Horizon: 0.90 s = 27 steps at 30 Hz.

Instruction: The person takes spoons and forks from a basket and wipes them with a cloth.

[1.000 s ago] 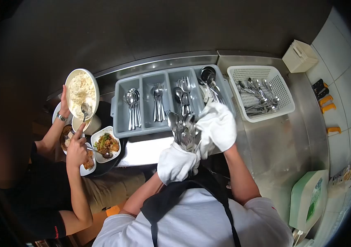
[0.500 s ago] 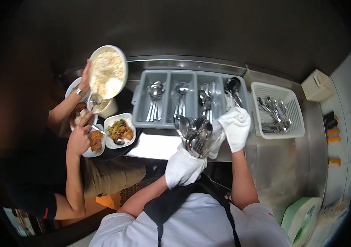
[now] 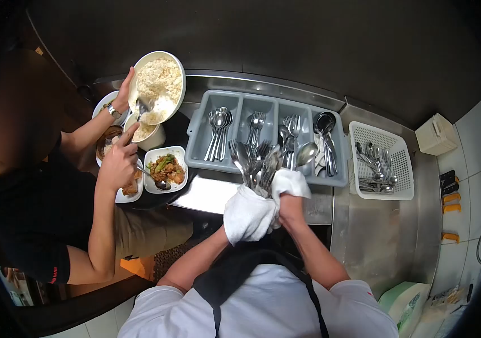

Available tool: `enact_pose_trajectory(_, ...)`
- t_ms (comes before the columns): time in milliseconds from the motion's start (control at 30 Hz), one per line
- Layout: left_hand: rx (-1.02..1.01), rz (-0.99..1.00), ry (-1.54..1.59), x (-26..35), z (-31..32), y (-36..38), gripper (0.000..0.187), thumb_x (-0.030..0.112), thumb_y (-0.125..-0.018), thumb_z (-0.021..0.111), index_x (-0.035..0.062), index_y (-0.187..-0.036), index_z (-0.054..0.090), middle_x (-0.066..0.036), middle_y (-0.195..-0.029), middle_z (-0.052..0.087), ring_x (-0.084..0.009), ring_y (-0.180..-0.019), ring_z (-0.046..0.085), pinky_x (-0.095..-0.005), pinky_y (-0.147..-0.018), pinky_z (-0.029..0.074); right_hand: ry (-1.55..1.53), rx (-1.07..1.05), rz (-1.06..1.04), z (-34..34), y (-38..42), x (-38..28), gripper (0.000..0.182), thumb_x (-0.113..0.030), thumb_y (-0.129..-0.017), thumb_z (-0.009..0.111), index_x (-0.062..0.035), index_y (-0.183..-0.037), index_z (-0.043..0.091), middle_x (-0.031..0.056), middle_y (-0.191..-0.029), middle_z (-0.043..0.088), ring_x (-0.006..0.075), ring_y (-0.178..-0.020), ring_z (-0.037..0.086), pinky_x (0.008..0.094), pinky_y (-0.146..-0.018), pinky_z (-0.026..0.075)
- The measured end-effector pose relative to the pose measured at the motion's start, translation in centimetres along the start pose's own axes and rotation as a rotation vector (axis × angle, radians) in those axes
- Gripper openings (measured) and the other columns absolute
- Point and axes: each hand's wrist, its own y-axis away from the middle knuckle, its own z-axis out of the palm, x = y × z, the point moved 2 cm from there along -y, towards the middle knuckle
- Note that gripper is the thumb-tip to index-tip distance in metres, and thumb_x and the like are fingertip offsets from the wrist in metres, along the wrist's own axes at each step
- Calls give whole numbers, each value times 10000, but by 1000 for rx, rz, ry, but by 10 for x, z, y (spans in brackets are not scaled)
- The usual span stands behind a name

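My left hand [image 3: 247,219], wrapped in a white cloth, is closed around an upright bundle of forks and spoons [image 3: 260,166]. My right hand [image 3: 292,207] is closed on another white cloth [image 3: 291,183] against the bundle's right side. A spoon [image 3: 307,153] sticks up out of that cloth; its lower handle is hidden. Just beyond both hands lies the grey cutlery tray [image 3: 340,179]. Spoons [image 3: 218,132] fill its left compartment, then smaller forks [image 3: 256,127], then mixed forks and spoons [image 3: 289,129], with black-looking ladles or large spoons [image 3: 325,127] at the right.
Right of the tray stands a white perforated basket [image 3: 402,190] holding cutlery. At left, a co-worker's hand [image 3: 117,166] spoons rice from a tilted bowl [image 3: 180,84] over a white tub [image 3: 158,138]. A square dish of food [image 3: 179,183] sits nearby. Orange-handled tools [image 3: 451,203] hang on the right wall.
My right hand has come back from the tray's right end to the bundle, and a spoon now stands up from its cloth. The co-worker's spoon has moved up into the rice bowl.
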Motion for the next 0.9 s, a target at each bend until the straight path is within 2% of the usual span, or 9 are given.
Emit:
enact_pose_trajectory(167, -162, -534, 1024, -43, 21, -1, 153, 164, -856, 614, 43, -764, 634, -78, -622, 626, -149, -471, 575, -276, -384, 418, 200, -181, -84, -21, -5, 9, 93, -76, -937, 489, -45, -861, 534, 19, -833, 517, 126, -745, 501, 275, -659, 429)
enact_pose_trajectory(267, -264, -486, 997, -46, 16, -5, 124, 143, -859, 615, 41, -789, 610, -79, -638, 600, -159, -499, 564, -282, -399, 419, 332, -150, -155, -15, -3, 24, 109, -147, -964, 485, -75, -906, 543, 6, -831, 534, 129, -743, 534, 277, -641, 452)
enact_pose_trajectory(367, -237, -731, 1502, -55, 20, 3, 109, 122, -869, 607, 46, -795, 583, -70, -617, 548, -187, -494, 533, -285, -433, 427, -77, -186, 421, -19, -32, 4, 104, -187, -961, 513, -98, -931, 557, -2, -823, 552, 129, -702, 555, 294, -594, 475)
enact_pose_trajectory(467, -64, 183, 168, -16, -6, -6, 94, 126, -839, 641, 54, -795, 601, -81, -653, 588, -189, -495, 563, -284, -412, 438, -306, -432, 553, -37, -46, 15, 105, -208, -946, 551, -106, -965, 570, 6, -842, 575, 135, -692, 571, 301, -585, 498)
enact_pose_trajectory(567, -346, -183, 44, -22, -12, -2, 181, 343, -800, 692, 168, -840, 673, 9, -857, 664, -197, -805, 609, -302, -763, 470, -24, -441, 335, -28, -25, 6, 129, -120, -909, 586, -75, -1028, 563, 23, -895, 574, 128, -810, 577, 295, -693, 510)
enact_pose_trajectory(700, -508, -884, 322, 25, -21, -7, 125, 266, -790, 667, 145, -820, 673, -21, -807, 657, -186, -720, 604, -286, -650, 474, 395, -657, -108, -5, -24, -20, 305, 39, -800, 612, -37, -1092, 569, 48, -995, 604, 135, -893, 575, 292, -795, 492)
enact_pose_trajectory(800, -29, -468, 578, 35, -22, 16, 65, 108, -768, 597, 92, -802, 649, -53, -658, 616, -173, -519, 568, -287, -471, 453, 687, -459, -717, -8, -41, -25, 253, 29, -787, 603, -32, -1031, 585, 63, -952, 608, 152, -866, 580, 284, -786, 480)
enact_pose_trajectory(867, 184, 83, -54, 63, -36, 15, 251, 155, -787, 579, 123, -1025, 651, -119, -740, 646, -288, -632, 619, -368, -620, 502, 707, -202, -475, -28, -53, -11, 277, -18, -781, 606, -1, -1056, 573, 96, -1003, 606, 240, -905, 588, 348, -851, 468)
enact_pose_trajectory(900, 161, -21, -210, 36, -25, 17, 222, 161, -779, 591, 113, -984, 660, -88, -744, 655, -253, -628, 623, -362, -613, 506, 1061, -164, -589, -42, -60, -1, 325, -22, -797, 598, 7, -1116, 544, 116, -1065, 590, 263, -978, 580, 348, -903, 449)
